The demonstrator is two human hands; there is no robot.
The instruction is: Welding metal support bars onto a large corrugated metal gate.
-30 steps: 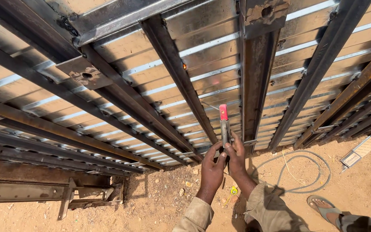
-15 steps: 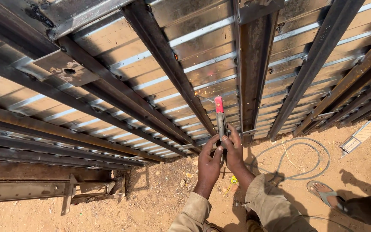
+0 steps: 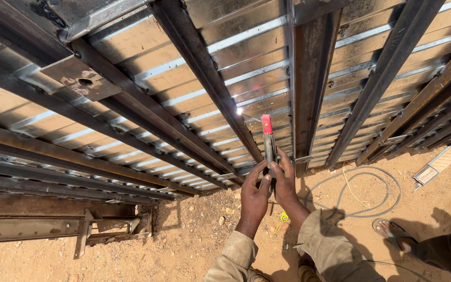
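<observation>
Red-tipped welding holder stands upright, long axis toward 12 o'clock | our left hand and right hand both clench its lower handle | steel gate at 12, right hand nearer.

Just one package: a flat, oblong carton lying on the sand at about three o'clock in the view, close to the right edge. Resting just below the foot of the leaning steel bars, apart from them. Pale, whitish upper face crossed by thin darker stripes, with a greyer band at the lower-left end. Long axis running from eight o'clock towards two o'clock. Too small to tell any label on it.
</observation>
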